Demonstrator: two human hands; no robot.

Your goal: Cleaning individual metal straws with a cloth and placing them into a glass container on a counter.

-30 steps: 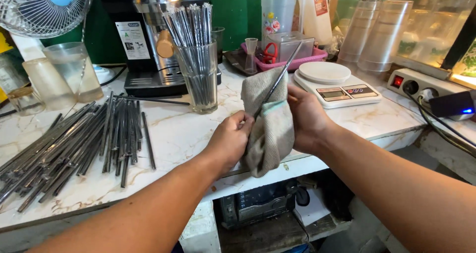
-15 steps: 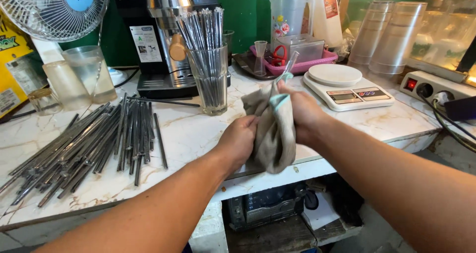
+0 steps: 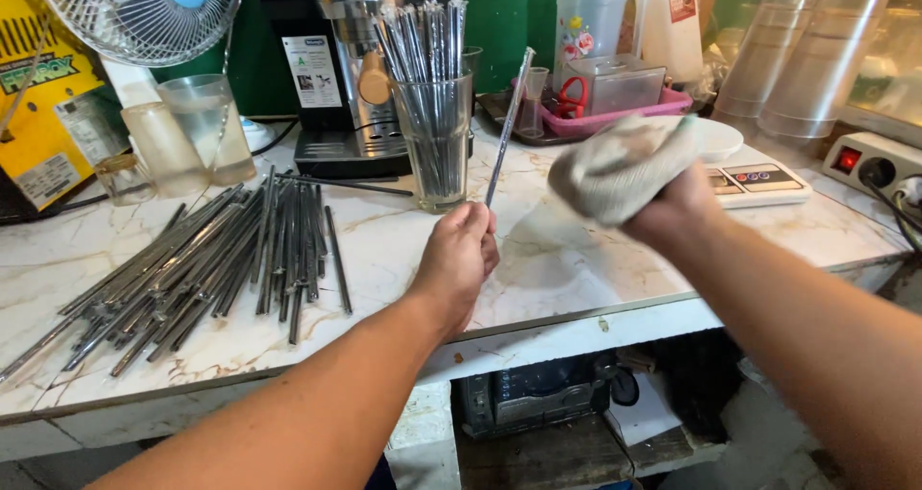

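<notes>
1 metal straw (image 3: 509, 130) in left hand (image 3: 459, 259); right hand (image 3: 672, 207) w/ 1 cloth (image 3: 619, 163).

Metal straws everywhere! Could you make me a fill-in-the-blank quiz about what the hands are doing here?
The left hand holds one metal ____.
The right hand grips a bunched grey ____.
The glass holds straws standing ____.
The pile of straws lies on the ____ counter.

Missing words: straw; cloth; upright; marble
</notes>
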